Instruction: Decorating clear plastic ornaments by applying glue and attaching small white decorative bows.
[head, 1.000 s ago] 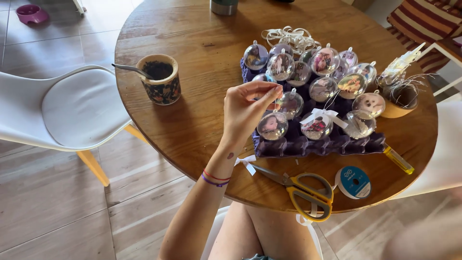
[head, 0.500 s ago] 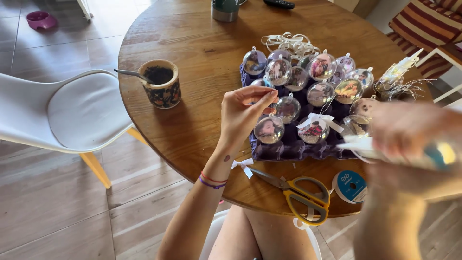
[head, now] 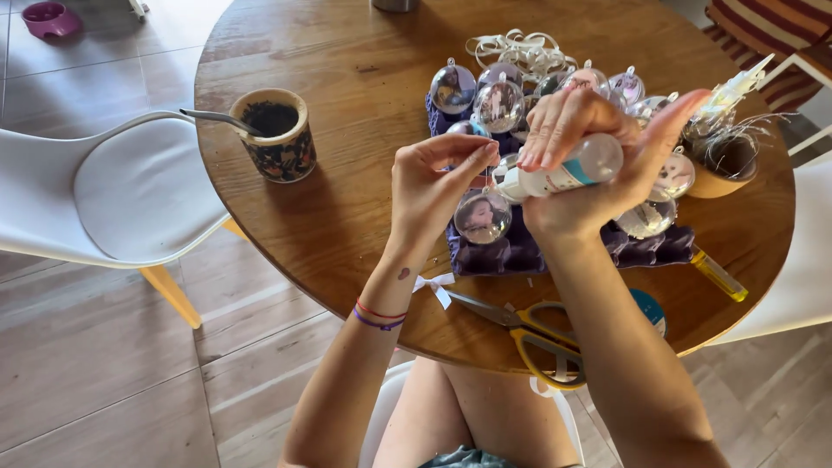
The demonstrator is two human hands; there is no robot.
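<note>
room: pale tiled floor [head: 95,381]; white moulded chair [head: 113,191] with wooden legs at 9 o'clock; a small purple bowl [head: 48,17] on the floor at 10 o'clock; striped cushion [head: 763,35] at 1 o'clock.

surface: round wooden table [head: 347,87], warm brown, grain visible, filling the upper middle of the view.

on the table, largest first: purple moulded tray [head: 520,251] at centre, loaded with clear round baubles [head: 498,104], each with a picture inside; patterned cup [head: 277,139] with dark contents and a metal spoon, at 10 o'clock of the tray; small brown pot [head: 724,169] with wispy strands at 3 o'clock; tangle of cream ribbon [head: 520,48] at 12 o'clock; yellow-handled scissors [head: 537,338] at 6 o'clock on the near edge; blue round reel [head: 650,308] beside them; yellow stick [head: 718,276] at 4 o'clock; white bow [head: 433,286] at 7 o'clock.

in hand: right hand [head: 598,165] clamped around a small clear tube [head: 568,173] with white cap and a blue band, held level above the tray, nozzle pointing to 9 o'clock. left hand [head: 433,186], fingertips pinched together just beside the nozzle; what they pinch is too small to tell. one bauble [head: 482,217] sits directly under both hands.
</note>
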